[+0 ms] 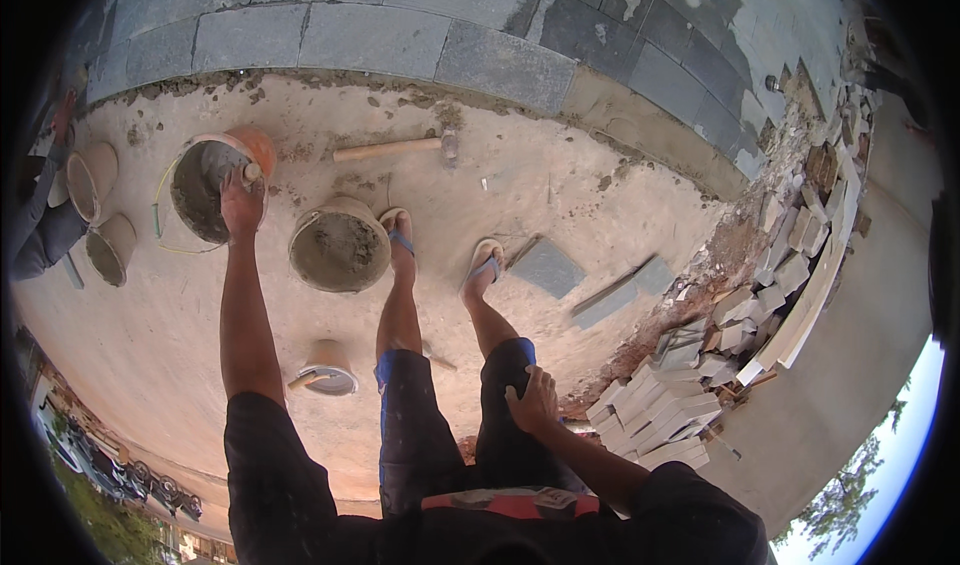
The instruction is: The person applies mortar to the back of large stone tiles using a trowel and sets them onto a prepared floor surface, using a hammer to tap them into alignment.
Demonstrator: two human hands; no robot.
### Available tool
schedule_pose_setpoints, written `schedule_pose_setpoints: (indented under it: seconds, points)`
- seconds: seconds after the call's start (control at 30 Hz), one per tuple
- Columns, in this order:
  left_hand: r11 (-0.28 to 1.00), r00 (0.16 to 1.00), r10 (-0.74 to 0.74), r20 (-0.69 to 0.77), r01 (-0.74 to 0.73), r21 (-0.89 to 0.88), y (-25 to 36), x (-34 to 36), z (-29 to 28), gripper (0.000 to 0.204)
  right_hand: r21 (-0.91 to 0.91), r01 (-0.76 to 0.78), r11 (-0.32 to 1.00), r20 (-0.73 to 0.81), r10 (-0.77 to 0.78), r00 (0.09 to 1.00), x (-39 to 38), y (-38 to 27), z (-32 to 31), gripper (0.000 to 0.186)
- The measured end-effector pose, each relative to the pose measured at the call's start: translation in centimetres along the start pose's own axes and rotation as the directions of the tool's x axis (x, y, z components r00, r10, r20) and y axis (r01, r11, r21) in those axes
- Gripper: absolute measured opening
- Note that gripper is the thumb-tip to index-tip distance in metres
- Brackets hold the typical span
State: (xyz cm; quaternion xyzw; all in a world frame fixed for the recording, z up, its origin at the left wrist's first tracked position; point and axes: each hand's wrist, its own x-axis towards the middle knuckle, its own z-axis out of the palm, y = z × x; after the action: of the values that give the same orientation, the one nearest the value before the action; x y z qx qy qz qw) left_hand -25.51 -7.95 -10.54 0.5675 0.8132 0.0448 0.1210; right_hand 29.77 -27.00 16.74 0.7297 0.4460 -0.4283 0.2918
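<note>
My left hand (243,205) reaches into an orange bucket (258,145) of grey mortar at the left. Its fingers are closed around a trowel (252,172), of which the pale rounded handle end shows; the blade is hard to tell from the mortar. A thin wire handle hangs off the bucket's left side. My right hand (535,401) rests on my right knee, fingers loosely spread, holding nothing. Just right of the orange bucket stands a second bucket (300,255) with mortar inside, close to my left foot.
A mallet (390,150) lies beyond my feet, near the grey paving slabs (370,40). Loose tiles (547,267) lie by my right foot. Stacked tile pieces (655,410) line the right side. A small bucket (330,380) sits nearer me. Another person (45,215) is at far left beside two buckets.
</note>
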Motion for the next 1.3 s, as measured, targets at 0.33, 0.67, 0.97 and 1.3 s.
schedule_pose_setpoints:
  seconds: [0.33,0.67,0.97,1.3]
  points:
    - [0.964,0.956,-0.265,-0.121,0.26,-0.057,0.2,-4.9,-5.0,0.041,0.055,0.024,0.998,-0.002,-0.024,1.0,0.1,2.5,-0.7,0.06]
    - [0.928,0.892,-0.352,-0.284,0.293,-0.23,9.3,-10.7,-15.2,0.036,0.106,0.079,0.991,-0.018,-0.078,0.997,0.0,5.9,-1.5,0.06]
    - [0.952,0.937,-0.063,-0.344,-0.046,-0.301,25.5,-20.4,-19.7,0.037,0.256,0.417,0.872,-0.184,-0.38,0.907,1.7,7.4,-2.5,0.038]
    - [0.709,0.948,0.318,0.002,-0.237,-0.664,40.8,-31.4,-17.8,0.041,0.93,-0.361,0.065,0.357,-0.388,0.85,2.8,0.0,-7.1,0.036]
